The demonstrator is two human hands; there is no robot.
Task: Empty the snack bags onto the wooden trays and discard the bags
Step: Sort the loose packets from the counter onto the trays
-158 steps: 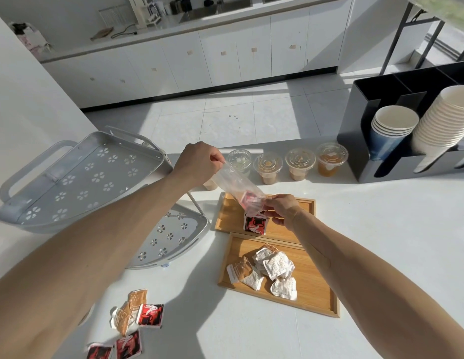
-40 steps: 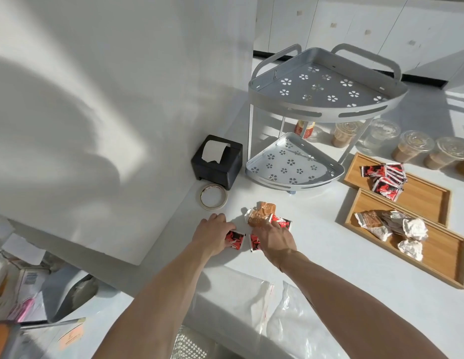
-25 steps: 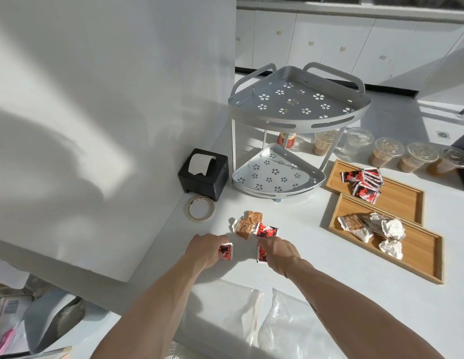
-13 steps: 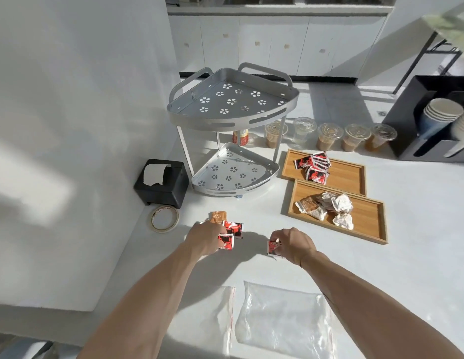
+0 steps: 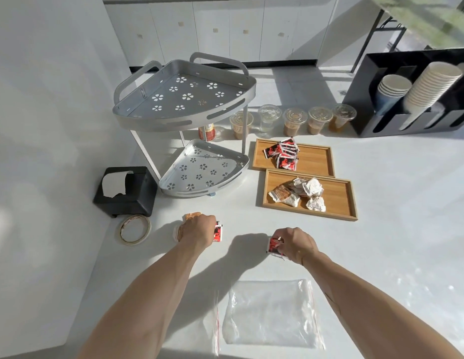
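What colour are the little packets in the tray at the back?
Red and black with white edges: the snack packets in the far wooden tray, head view.

Red-and-black packets (image 5: 282, 152) on the far tan wooden tray (image 5: 313, 159); white and brown wrappers (image 5: 302, 193) on the near one (image 5: 337, 200). Silver rack (image 5: 184, 99) with flower-shaped cut-outs. Black tissue box (image 5: 127, 193). Clear bags (image 5: 272, 312), red-edged, on the white counter (image 5: 394, 203).
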